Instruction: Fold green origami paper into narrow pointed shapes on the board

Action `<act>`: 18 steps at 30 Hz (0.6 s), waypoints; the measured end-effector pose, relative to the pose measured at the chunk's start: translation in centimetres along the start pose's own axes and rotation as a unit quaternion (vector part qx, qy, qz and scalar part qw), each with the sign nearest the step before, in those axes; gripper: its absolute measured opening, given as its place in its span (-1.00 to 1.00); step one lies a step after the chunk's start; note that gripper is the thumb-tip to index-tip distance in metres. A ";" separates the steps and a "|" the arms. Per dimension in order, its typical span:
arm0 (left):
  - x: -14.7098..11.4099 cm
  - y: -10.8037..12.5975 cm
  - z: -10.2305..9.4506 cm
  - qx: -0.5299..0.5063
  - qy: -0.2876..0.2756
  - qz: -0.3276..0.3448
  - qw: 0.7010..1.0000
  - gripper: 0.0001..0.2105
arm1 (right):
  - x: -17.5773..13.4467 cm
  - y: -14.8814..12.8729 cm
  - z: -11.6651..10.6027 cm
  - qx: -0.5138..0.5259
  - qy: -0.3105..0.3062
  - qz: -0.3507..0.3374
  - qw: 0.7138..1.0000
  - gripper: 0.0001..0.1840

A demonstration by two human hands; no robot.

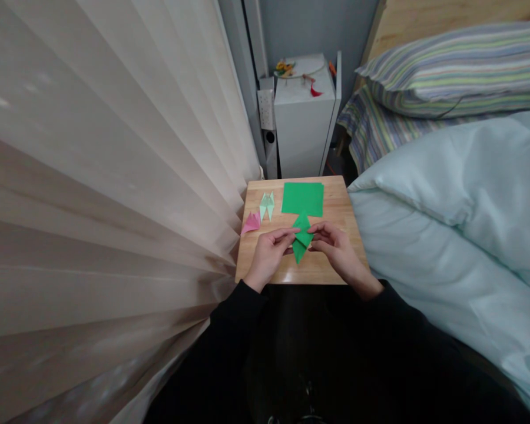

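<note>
Between my hands is a green folded paper (302, 235), diamond-shaped with pointed ends and a crease or flap across its lower half. My left hand (274, 247) pinches its left edge between thumb and fingers. On the other side, my right hand (333, 244) grips the right edge with bent fingers. Just beyond the fold lies a stack of square green paper (302, 198). A pale green origami piece (267, 205) with several points rests at the back left, and a pink origami piece (251, 222) sits in front of it by the left edge.
The small wooden table (276, 274) is under my hands. A pleated curtain (150, 176) hangs close along the left. Behind the table stands a white cabinet (304, 129) with small ornaments on top. To the right is a bed with a pale blue quilt (446, 224) and a striped pillow (459, 68).
</note>
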State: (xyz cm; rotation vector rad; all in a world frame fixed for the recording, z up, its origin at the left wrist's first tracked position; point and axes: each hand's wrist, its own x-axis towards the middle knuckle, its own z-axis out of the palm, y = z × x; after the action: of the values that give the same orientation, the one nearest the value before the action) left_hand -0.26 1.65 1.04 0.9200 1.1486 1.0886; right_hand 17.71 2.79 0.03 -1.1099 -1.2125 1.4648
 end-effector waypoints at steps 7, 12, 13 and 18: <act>-0.1 0.0 0.2 0.022 0.061 0.000 0.998 -0.66 | -0.2 -0.3 0.3 -0.009 -0.005 -0.010 1.000 -0.66; -0.3 0.4 0.3 0.010 0.095 0.011 0.995 -0.67 | -0.5 -0.4 0.8 -0.007 -0.024 -0.010 1.000 -0.57; -0.3 0.4 0.3 0.014 0.089 0.010 0.996 -0.68 | -0.5 -0.3 0.9 -0.005 -0.015 -0.008 1.000 -0.58; 0.0 -0.1 0.7 0.018 0.013 0.043 0.999 -0.73 | -0.3 0.2 0.7 -0.002 0.039 -0.006 0.999 -0.67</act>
State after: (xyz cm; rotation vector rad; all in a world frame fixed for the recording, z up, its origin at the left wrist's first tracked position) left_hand 0.42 1.62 1.07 0.9937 1.1611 1.1554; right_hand 17.09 2.34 -0.10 -1.1494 -1.1656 1.3969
